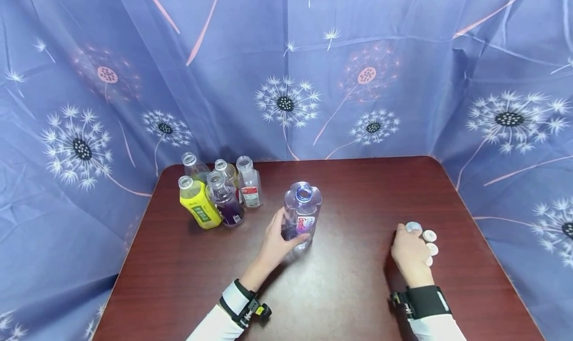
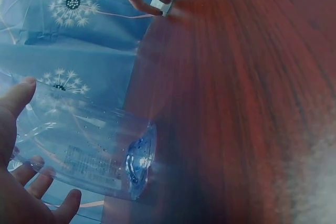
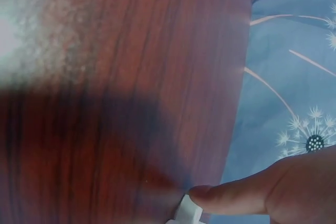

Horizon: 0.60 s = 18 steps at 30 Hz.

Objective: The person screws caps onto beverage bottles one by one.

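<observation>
My left hand (image 1: 272, 244) grips a clear, bluish-purple plastic bottle (image 1: 293, 209) around its side, thumb across the front near the label. The bottle's mouth is uncapped and points up. In the left wrist view the clear lower part of the bottle (image 2: 89, 145) lies between thumb and fingers. At the table's right side, my right hand (image 1: 411, 254) pinches a pale blue bottle cap (image 1: 414, 227) at the end of a row of white caps (image 1: 429, 236). The right wrist view shows the thumb (image 3: 226, 199) against a whitish cap (image 3: 188, 211); the other fingers are hidden there.
Several uncapped bottles stand grouped at the table's back left, among them a yellow-labelled bottle (image 1: 200, 206), a purple-labelled bottle (image 1: 227, 204) and a clear bottle with a red-and-white label (image 1: 249, 184). A blue dandelion-print curtain (image 1: 224, 97) hangs around the dark red table (image 1: 349, 281).
</observation>
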Available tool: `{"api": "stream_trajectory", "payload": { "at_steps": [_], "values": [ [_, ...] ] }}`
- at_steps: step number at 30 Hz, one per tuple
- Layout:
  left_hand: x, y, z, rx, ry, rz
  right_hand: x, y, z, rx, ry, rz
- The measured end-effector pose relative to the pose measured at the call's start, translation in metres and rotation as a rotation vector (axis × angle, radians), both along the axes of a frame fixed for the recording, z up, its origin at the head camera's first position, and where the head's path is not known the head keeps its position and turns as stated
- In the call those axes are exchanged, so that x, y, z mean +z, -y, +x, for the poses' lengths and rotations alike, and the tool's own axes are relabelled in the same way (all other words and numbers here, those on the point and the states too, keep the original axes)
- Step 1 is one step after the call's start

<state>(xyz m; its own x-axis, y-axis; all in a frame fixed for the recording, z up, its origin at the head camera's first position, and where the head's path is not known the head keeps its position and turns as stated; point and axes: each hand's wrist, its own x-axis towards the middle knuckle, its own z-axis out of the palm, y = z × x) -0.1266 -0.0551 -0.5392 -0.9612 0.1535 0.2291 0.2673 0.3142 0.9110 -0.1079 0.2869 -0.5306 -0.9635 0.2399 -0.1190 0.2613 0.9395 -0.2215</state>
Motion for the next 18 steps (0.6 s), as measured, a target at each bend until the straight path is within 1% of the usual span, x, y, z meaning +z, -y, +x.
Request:
{"api": "stream_trajectory", "payload": {
  "at_steps": [3,5,10,13,15,18],
  "values": [
    [0.001,0.000,-0.002,0.009,-0.001,0.003,0.001,0.000,-0.002,0.015,0.016,-0.014],
    [0.000,0.000,-0.002,0.011,0.009,0.001,-0.001,0.000,-0.001,0.020,0.021,-0.023],
    [-0.002,-0.001,-0.002,0.004,0.027,-0.006,-0.004,-0.002,0.000,0.039,0.000,-0.024],
    [0.000,-0.001,-0.004,-0.007,0.004,-0.010,-0.003,-0.001,-0.001,0.044,-0.061,-0.035],
    [0.001,-0.001,-0.007,-0.010,-0.013,-0.013,0.002,0.002,-0.004,0.056,-0.119,-0.047],
    [0.002,0.000,-0.009,-0.010,-0.024,-0.012,0.014,0.010,-0.010,0.109,-0.272,-0.065]
  ]
}}
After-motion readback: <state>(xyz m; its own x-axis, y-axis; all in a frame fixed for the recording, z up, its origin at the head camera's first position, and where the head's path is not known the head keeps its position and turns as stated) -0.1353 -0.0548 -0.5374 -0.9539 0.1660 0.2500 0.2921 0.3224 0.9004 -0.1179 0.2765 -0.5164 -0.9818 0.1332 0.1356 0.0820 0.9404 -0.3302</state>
